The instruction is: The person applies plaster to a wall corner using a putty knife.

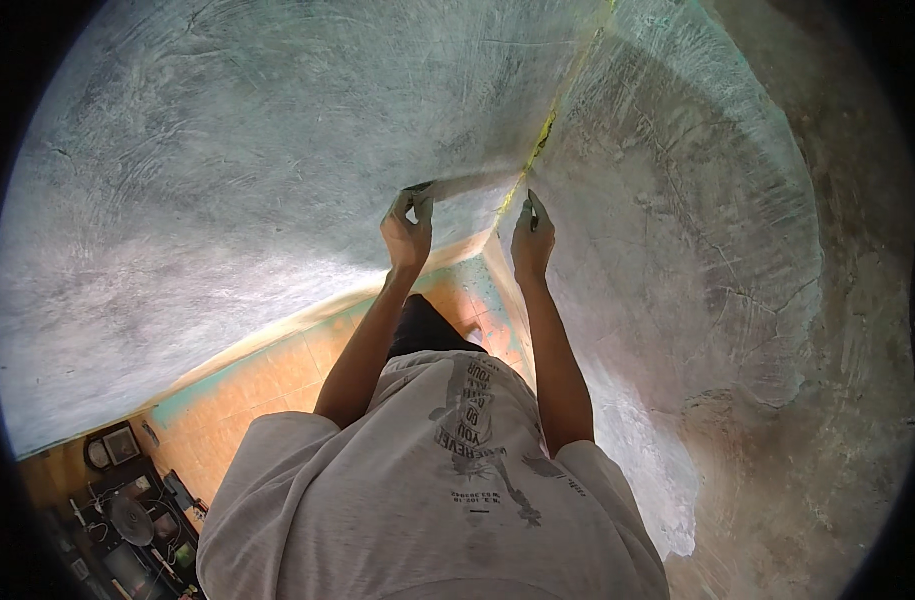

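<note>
My left hand [407, 238] is raised against the grey plastered wall [277, 130], left of the corner. Thumb and fingers pinch a small dark flat piece [418, 187]; its kind is too small to make out. My right hand [533, 240] is lifted beside the corner, near the right-hand wall [667, 220]. Closed fingers there grip a slim dark tool [533, 212], mostly hidden by the hand. Between and above the hands, a yellow, rough-edged seam [545, 132] runs along the corner where the two walls meet.
Orange floor tiles [277, 375] with a teal border lie below. At lower left stands a dark shelf or table [127, 545] crowded with a fan-like round object [129, 520] and other items. Cracks and a rough unpainted patch [757, 480] mark the right wall.
</note>
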The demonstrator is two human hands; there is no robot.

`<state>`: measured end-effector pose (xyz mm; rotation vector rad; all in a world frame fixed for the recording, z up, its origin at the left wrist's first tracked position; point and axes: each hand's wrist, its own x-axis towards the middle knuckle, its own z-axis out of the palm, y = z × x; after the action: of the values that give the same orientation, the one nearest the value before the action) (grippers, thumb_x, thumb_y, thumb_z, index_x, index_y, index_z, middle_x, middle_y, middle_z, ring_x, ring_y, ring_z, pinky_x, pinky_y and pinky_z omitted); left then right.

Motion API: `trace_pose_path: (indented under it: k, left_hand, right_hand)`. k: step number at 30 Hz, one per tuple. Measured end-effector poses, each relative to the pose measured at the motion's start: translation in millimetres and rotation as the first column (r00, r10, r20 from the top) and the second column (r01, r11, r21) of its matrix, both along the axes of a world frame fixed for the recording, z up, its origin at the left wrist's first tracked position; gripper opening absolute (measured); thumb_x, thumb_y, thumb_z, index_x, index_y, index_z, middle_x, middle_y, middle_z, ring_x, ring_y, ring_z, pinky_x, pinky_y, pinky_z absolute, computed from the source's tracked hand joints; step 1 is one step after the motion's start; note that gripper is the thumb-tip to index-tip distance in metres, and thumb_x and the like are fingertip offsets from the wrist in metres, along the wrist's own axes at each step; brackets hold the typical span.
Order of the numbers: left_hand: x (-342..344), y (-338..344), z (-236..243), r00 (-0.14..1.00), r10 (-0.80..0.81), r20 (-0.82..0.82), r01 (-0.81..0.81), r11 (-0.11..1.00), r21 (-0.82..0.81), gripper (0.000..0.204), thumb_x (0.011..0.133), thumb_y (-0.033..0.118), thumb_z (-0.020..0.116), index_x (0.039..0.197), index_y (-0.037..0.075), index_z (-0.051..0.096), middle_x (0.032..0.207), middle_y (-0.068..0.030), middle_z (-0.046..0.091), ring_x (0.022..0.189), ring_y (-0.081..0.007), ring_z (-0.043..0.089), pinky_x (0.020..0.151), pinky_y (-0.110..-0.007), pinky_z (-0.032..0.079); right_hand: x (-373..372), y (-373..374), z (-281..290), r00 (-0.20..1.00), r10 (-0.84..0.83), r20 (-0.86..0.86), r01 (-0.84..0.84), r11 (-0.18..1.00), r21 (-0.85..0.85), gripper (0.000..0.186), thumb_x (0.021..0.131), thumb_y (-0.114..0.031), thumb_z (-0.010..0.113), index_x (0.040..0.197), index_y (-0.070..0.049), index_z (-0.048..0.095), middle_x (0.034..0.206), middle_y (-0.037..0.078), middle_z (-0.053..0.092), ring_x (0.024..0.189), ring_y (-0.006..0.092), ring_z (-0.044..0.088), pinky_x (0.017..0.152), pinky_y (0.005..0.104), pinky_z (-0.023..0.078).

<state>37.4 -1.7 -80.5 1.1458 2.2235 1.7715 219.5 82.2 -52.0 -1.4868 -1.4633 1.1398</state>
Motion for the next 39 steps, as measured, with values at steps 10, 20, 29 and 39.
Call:
trace_pose_path:
  k: [10,20,29,39]
  left_hand:
    - [3,2,5,1.000,-0.008,-0.023,0.008,1.000,0.001,0.014,0.090,0.010,0.072,0.096,-0.002,0.067,0.082,-0.0190,0.064,0.070,-0.0316,0.059,0.070,-0.036,0.051]
    - [4,1,5,1.000,0.002,-0.022,-0.002,1.000,-0.004,0.013,0.091,0.009,0.071,0.099,-0.001,0.070,0.082,-0.0182,0.066,0.070,-0.0315,0.059,0.070,-0.035,0.051]
    - [4,1,7,0.999,-0.014,-0.033,0.014,1.000,-0.002,0.014,0.091,0.009,0.071,0.100,-0.002,0.070,0.083,-0.0190,0.067,0.070,-0.0316,0.061,0.071,-0.035,0.051]
    - [1,-1,5,1.000,-0.003,-0.031,0.003,1.000,-0.024,0.014,0.091,0.010,0.072,0.100,-0.001,0.070,0.087,-0.0190,0.070,0.075,-0.0317,0.067,0.071,-0.036,0.052]
  right_hand:
    - [-1,-2,-16,0.998,-0.050,0.035,0.046,0.994,0.101,0.041,0.101,-0.014,0.050,0.137,-0.001,0.063,0.124,0.027,0.070,0.114,0.0388,0.069,0.096,0.0432,0.053]
    - [0,-3,-7,0.998,-0.043,0.044,0.039,0.996,0.080,0.041,0.100,-0.014,0.050,0.136,0.000,0.063,0.124,0.025,0.070,0.112,0.0398,0.070,0.096,0.0446,0.053]
    - [3,-2,-9,0.999,-0.027,0.032,0.025,0.996,0.084,0.043,0.099,-0.013,0.048,0.136,0.001,0.063,0.126,0.026,0.069,0.116,0.0392,0.068,0.100,0.0440,0.051]
    - [2,1,-10,1.000,-0.006,0.031,0.005,1.000,0.029,0.042,0.100,-0.014,0.049,0.137,0.001,0.063,0.129,0.025,0.068,0.119,0.0374,0.067,0.102,0.0431,0.051]
